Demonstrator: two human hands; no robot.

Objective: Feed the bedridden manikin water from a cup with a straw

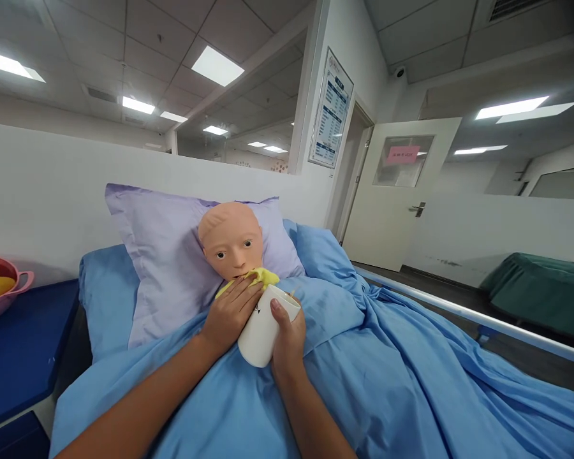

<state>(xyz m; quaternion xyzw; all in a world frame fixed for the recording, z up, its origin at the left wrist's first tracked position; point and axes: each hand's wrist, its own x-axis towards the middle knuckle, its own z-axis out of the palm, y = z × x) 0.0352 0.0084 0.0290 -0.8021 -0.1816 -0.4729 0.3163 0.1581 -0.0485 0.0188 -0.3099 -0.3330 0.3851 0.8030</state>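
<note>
A manikin (pixel 232 236) lies with its bald head on the lilac pillow (pixel 157 255), its body under the blue quilt (pixel 387 370). My left hand (pixel 232 312) holds a yellow cloth (pixel 264 276) at the manikin's mouth and chin, fingers together over it; the cloth sticks out on both sides of the hand. In my right hand (pixel 289 335) is a white mug (pixel 263 335) with a small dark drawing, tilted, its rim toward the upper right. The thumb lies near the rim. A thin light-brown tip, perhaps a spoon or straw, shows at the rim; what is inside is hidden.
At the left, a pink basin (pixel 2 299) with something yellow in it stands on a blue-topped cabinet (pixel 23 357). A pale bed rail (pixel 459 309) runs along the right side. Beyond it are an open door (pixel 397 223) and a green-covered object (pixel 536 293).
</note>
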